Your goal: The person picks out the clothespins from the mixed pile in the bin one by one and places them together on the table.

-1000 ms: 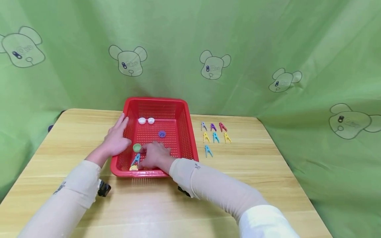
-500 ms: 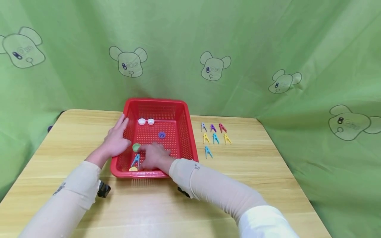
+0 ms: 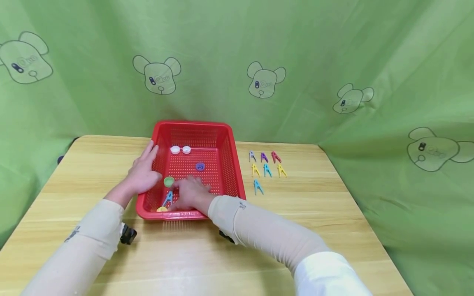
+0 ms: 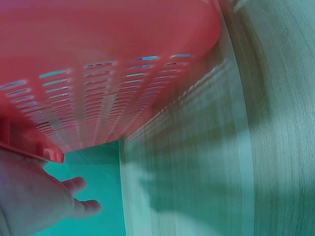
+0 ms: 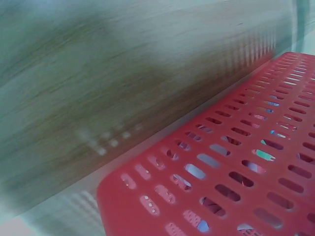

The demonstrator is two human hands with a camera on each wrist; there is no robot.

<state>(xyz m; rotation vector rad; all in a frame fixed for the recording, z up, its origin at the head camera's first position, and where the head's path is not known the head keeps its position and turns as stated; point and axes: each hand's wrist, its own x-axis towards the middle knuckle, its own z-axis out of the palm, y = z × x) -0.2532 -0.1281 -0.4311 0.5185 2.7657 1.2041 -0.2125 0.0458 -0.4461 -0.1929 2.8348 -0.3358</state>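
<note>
A red plastic basket (image 3: 185, 214) stands on the table, with white bottle caps (image 3: 175, 150), a purple cap (image 3: 200, 166), a green cap (image 3: 168, 181), a blue clothespin (image 3: 168, 198) and a yellow cap (image 3: 162, 209) inside. My left hand (image 3: 144, 176) rests over its left rim, fingers straight. My right hand (image 3: 189, 193) reaches into the near left part, palm down. Its index finger is right by the green cap, its thumb close to the yellow cap, and the blue clothespin lies between them. I cannot tell whether anything is pinched under the palm.
Right of the basket, several clothespins (image 3: 267, 170) in blue, yellow, purple and red lie in rows on the wooden table (image 3: 303, 205). A green curtain (image 3: 211, 61) hangs behind the table. In the right wrist view, the slotted basket wall (image 5: 211, 172) hides most of the contents.
My right thumb has shifted slightly left, and the yellow cap has slid a little left beside it. My left hand stays on the rim.
</note>
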